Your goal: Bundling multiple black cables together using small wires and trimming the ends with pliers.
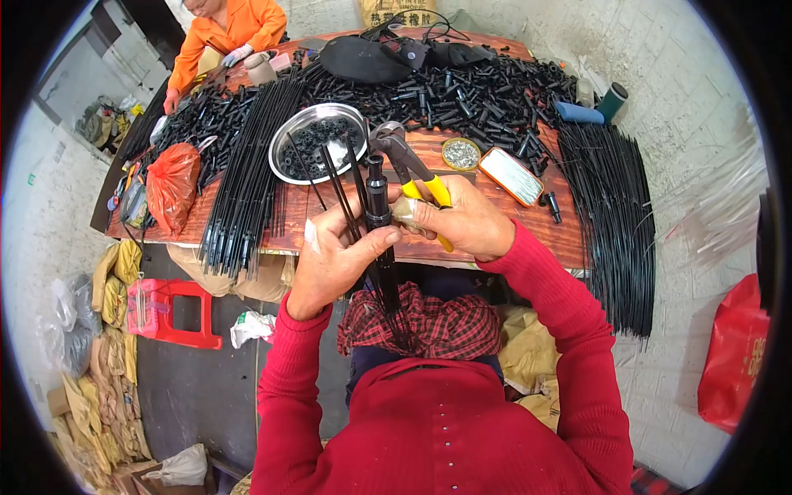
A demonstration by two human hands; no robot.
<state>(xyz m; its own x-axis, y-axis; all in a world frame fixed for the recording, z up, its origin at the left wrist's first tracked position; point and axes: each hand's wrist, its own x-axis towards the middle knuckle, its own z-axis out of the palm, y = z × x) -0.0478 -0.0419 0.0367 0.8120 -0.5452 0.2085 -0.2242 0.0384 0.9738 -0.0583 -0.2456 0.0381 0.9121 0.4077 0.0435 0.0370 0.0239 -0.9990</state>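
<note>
My left hand (326,264) is closed around a black stepped plastic tube (377,194) and several thin black rods (340,188). The tube stands nearly upright, and the rods slant out above and below the fingers. White tape sticks to the side of that hand. Close beside it, my right hand (474,219) grips a pair of pliers (396,148) with dark metal jaws and yellow handles. The jaws point up and left, just above the tube's top end. A pale wrap covers the right thumb's tip, which is near the tube.
A steel bowl (275,157) holds small black rings. Beside it are a round tin (460,167) of small metal bits and an orange-rimmed tray (528,200). Bundles of black rods (247,177) (606,206) flank me. Black tubular parts (462,103) heap behind; a person in orange (235,33) works far left.
</note>
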